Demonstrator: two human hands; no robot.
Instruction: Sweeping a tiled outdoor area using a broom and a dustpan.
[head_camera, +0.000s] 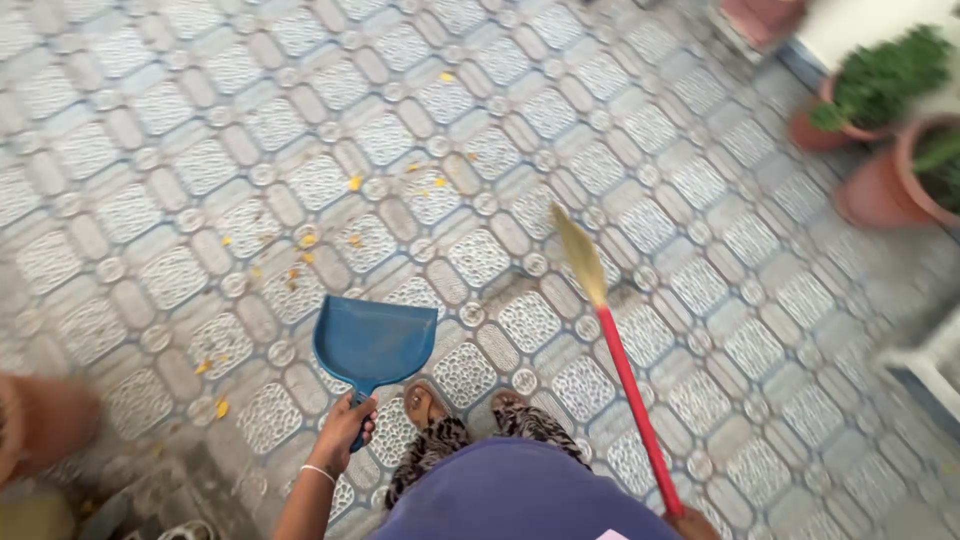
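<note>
Dustpan (373, 343): blue plastic, held low over the patterned tile floor (160, 130), its mouth pointing away from the person toward the scattered bits.
Left hand (345, 428): fingers wrapped shut around the dustpan's handle, a thin bangle on the wrist.
Right hand (692, 522): almost out of view at the lower edge; it seems closed on the red stick of the broom (610, 330), but I cannot tell the grip for sure.
Hands: well apart, one tool each.
Yellow leaf bits (303, 240): strewn on the tiles beyond the pan, some near its left side, none inside it that I can see.
Risk, pan: the front lip looks lifted off the floor, so bits could slide under it rather than in.
Risk, tiles: the raised pattern and grooves could trap small pieces and leave them behind.
Risk, broom: its straw head rests to the right of the pan, away from the litter; a long, hard sweep could scatter light bits wider.
Risk, pots: the clay plant pots (880, 190) stand close on the right, within the stick's swing.
Risk, feet: sandalled feet (430, 400) sit just behind the pan and could nudge it.
</note>
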